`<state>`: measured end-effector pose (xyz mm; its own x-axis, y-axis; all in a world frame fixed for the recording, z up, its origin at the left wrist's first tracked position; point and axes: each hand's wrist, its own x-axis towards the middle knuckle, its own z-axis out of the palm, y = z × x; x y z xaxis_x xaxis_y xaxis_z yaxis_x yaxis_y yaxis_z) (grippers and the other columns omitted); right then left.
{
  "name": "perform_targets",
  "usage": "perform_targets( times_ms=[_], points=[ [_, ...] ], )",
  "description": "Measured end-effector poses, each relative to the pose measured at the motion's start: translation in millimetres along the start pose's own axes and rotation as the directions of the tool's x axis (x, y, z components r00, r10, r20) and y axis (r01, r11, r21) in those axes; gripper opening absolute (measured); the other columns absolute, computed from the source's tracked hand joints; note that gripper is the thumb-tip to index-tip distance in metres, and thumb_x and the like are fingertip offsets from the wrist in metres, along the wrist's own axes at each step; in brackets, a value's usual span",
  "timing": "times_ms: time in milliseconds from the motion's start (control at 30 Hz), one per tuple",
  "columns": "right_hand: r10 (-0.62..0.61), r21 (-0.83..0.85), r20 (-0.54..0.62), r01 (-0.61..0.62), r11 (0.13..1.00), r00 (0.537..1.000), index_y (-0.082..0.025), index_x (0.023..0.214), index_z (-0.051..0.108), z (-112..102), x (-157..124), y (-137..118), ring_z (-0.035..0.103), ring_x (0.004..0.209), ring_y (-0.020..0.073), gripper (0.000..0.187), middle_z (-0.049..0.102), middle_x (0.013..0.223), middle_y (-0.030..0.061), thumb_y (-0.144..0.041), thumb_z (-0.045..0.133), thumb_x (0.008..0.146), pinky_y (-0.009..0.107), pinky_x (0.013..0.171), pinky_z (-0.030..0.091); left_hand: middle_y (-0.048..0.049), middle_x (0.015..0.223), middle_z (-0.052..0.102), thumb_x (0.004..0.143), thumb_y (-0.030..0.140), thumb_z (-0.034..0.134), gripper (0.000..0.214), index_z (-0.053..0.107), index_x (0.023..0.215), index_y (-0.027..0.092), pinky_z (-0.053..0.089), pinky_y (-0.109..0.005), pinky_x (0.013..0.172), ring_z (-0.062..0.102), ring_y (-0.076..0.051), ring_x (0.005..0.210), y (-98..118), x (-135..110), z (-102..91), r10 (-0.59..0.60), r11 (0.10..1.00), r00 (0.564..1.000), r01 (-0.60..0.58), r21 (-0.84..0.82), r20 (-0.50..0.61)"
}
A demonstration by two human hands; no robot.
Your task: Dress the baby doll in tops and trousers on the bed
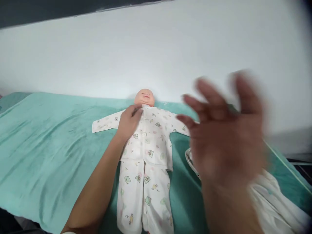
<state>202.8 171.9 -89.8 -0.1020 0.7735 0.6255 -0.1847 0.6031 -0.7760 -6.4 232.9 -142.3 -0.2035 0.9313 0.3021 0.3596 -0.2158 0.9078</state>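
Observation:
A baby doll (145, 97) lies face up, dressed in a white long-sleeved top (156, 136) and matching trousers (156, 198) printed with small bears. My left hand (131, 119) rests on the upper chest by the collar, its thumb and index finger a little apart; some of its fingertips are hard to make out. Raised in front of the camera at the right, my right hand (226, 139) is blurred by motion, with its fingers spread and nothing in them. It hides the end of one sleeve.
Beneath the doll is a green cloth-covered surface (60, 139) with soft wrinkles. White fabric (275, 204) lies at the lower right, partly behind my right forearm. A white wall (122, 55) rises directly behind the doll's head.

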Motion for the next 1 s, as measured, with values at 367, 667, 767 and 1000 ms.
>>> perform_targets(
  times_ms=[367,667,767,1000],
  points=[
    [0.223,-0.407,0.098,-0.166,0.898,0.97,-0.026,0.123,0.064,26,13,120,0.054,0.135,0.0246,0.03,0.062,0.14,0.0055,-0.038,0.057,0.096,0.049,0.12,0.038,-0.0049,0.149,0.059,0.103,0.033,0.045,0.037,0.069,0.13,0.024,0.034,-0.04,0.127,0.05,-0.02,0.142,-17,2,-2.4,0.145,0.96,0.969,-0.187,0.209,0.201],
    [0.387,-0.364,0.028,-0.351,0.863,0.922,-0.026,0.102,0.064,26,28,129,0.054,0.126,0.0267,0.021,0.067,0.128,0.0026,-0.039,0.051,0.093,0.049,0.114,0.037,-0.0014,0.153,0.056,0.103,0.034,0.044,0.039,0.069,0.132,0.029,0.034,-0.041,0.127,0.046,-0.021,0.146,-14,-1,-1.6,0.104,0.951,0.969,-0.162,0.262,0.222],
    [0.358,-0.359,0.044,-0.32,0.877,0.933,-0.026,0.104,0.062,22,26,133,0.054,0.126,0.026,0.022,0.067,0.127,0.0026,-0.032,0.045,0.092,0.048,0.115,0.035,-0.0006,0.154,0.055,0.102,0.031,0.043,0.04,0.068,0.134,0.031,0.032,-0.043,0.127,0.045,-0.021,0.146,-11,-3,-1.2,0.107,0.935,0.964,-0.18,0.305,0.243],
    [0.268,-0.346,0.074,-0.227,0.91,0.96,-0.024,0.11,0.057,18,23,136,0.053,0.124,0.025,0.023,0.064,0.125,0.005,-0.03,0.046,0.091,0.047,0.114,0.036,0.001,0.157,0.05,0.103,0.029,0.038,0.044,0.063,0.139,0.035,0.029,-0.045,0.128,0.042,-0.021,0.149,-2,-6,-3.2,0.083,0.91,0.953,-0.191,0.367,0.292]
  ],
)
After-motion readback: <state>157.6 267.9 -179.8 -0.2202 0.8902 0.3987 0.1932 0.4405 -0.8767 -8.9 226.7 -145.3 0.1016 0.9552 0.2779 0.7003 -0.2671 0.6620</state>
